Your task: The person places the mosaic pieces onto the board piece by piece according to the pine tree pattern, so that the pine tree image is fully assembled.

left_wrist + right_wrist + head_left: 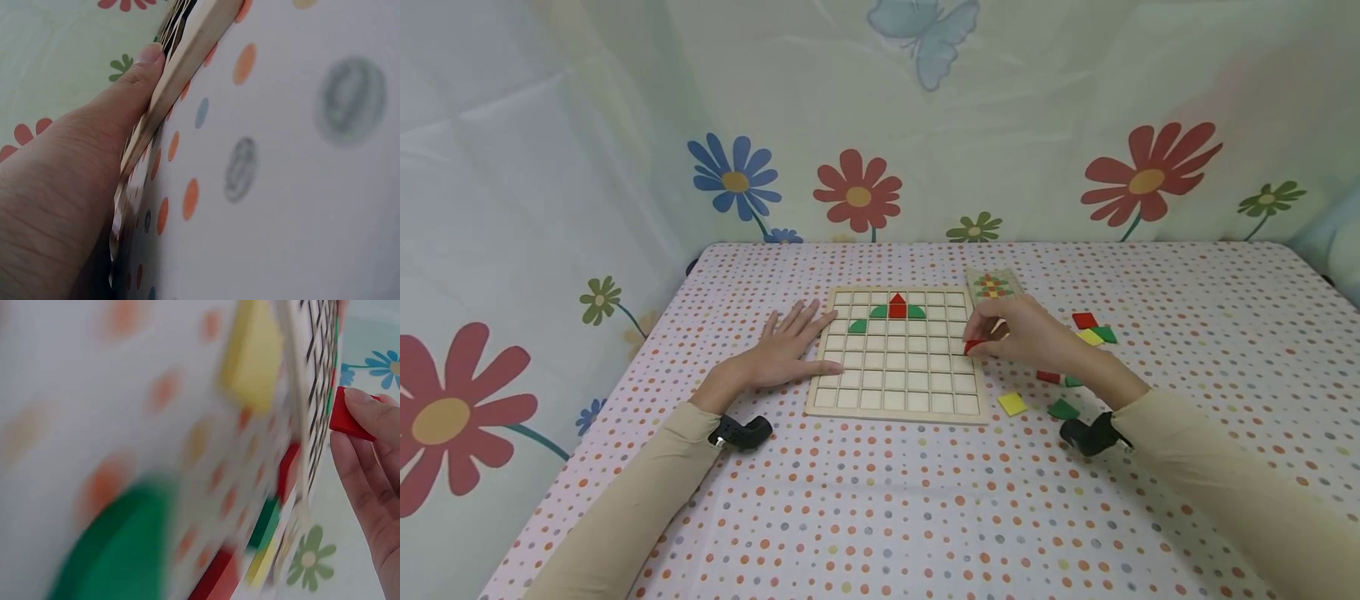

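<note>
The left hand (782, 350) has its fingers spread, and its thumb lies on the left edge of the board (887, 381). That looks like a good way to stop the board sliding; a light press should do.

On the board, left to right, sit two green bits (858, 326), a red triangle (898, 299) just above a red square (898, 312), and one more green bit (916, 312). A new bit should go down gently, so these don't get bumped.

The right hand (1022, 329) pinches a red piece (350, 415) with thumb and fingers, by the board's right edge. I can't tell its whole shape, or if it touches the board. It's best to hold it by its sides, turn it to match the lines, and lower it flat.

The card (994, 286) with a picture is by the board's top right corner. Farther right are loose bits (1012, 404), partly behind the wrist.
</note>
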The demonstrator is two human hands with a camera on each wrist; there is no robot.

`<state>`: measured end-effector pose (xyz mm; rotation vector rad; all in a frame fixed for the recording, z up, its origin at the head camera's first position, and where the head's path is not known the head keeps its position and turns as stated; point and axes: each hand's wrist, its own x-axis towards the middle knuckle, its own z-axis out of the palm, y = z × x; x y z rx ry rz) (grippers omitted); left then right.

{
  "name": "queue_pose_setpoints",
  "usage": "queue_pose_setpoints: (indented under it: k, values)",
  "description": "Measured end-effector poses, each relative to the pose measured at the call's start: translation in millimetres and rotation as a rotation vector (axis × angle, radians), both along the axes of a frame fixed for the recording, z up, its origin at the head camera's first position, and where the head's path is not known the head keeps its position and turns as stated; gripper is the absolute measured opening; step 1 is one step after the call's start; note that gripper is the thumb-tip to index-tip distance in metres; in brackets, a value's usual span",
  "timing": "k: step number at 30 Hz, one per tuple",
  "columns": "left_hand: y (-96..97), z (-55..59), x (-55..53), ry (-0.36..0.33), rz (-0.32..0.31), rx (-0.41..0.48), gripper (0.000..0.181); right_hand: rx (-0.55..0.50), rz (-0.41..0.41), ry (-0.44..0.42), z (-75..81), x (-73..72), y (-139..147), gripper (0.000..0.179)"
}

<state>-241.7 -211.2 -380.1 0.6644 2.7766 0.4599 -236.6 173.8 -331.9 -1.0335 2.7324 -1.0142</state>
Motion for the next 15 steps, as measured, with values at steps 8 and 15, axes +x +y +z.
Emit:
queue_pose_setpoints:
  k: [8,15]
  values:
    - [-3.5,-3.7,-0.6,-0.002,0.006,0.017,0.104,-0.124,0.014,-0.057,-7.2,-20.0,-54.4,0.013]
    - [1.0,1.4,0.2,-0.009,0.016,-0.005,0.1,-0.159,-0.018,-0.058,-10.0,-31.7,-91.3,0.016]
